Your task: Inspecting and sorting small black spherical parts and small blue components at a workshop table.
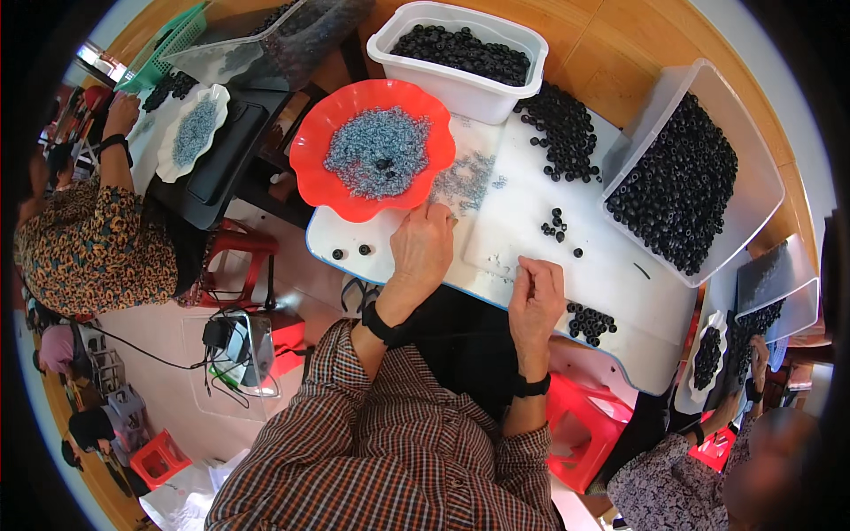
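Your checked-shirt sleeves lead up to the left hand [423, 248], lying loosely curled beside the scalloped red plastic dish [312, 173]; right hand [537, 296] pinches small grey rings [506, 267] (grip contents unclear).

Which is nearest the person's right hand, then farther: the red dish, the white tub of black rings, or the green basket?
From the right hand:
1. Red dish, up-left beyond the left hand.
2. White tub, at the top middle.
3. Green basket, far top-left corner.

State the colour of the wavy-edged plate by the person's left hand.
Red plate, holding small grey-blue rings; seen best in the head view.
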Demonstrator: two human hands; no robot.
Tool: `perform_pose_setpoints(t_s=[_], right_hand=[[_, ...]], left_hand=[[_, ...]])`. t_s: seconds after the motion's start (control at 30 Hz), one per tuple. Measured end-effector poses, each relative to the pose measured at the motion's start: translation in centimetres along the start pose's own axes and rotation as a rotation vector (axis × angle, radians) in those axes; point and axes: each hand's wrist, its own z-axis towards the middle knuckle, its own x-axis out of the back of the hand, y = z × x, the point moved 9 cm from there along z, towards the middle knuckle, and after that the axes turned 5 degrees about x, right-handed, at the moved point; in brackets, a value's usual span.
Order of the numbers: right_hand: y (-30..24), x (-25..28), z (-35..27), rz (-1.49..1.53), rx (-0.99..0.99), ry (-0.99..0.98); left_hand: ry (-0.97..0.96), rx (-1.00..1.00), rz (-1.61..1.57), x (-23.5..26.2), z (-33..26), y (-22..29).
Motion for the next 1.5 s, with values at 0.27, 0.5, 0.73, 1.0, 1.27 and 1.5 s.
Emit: perform_pose_setpoints(t_s=[0.27,0.5,0.73,1.0,1.27,1.5], right_hand=[[0.0,-0.4,-0.6,0.087,-0.085,0.023],[0.1,-0.5,-0.9,-0.002,-0.050,0.036],[-0.4,-0.4,-0.9,-0.046,-0.016,0.057],[-0.8,-0.3,-0.7,-0.069,0.016,0.068],[-0.6,-0.4,-0.8,-0.081,0.011,0.065],[-0.7,-0.3,-0.6,-0.080,0.018,0.073]], left_hand=[[0.023,-0.109,-0.109,0.9,-1.0,0.8],[0.002,-0.156,-0.012,0.5,-1.2,1.6],[0.017,-0.167,-0.011,0.4,-1.1,1.6],[0.016,-0.153,-0.004,0.6,-0.9,1.5],[0.029,-0.139,-0.011,0.5,-0.8,1.8],[0.028,-0.115,0.026,0.1,-0.5,1.6]])
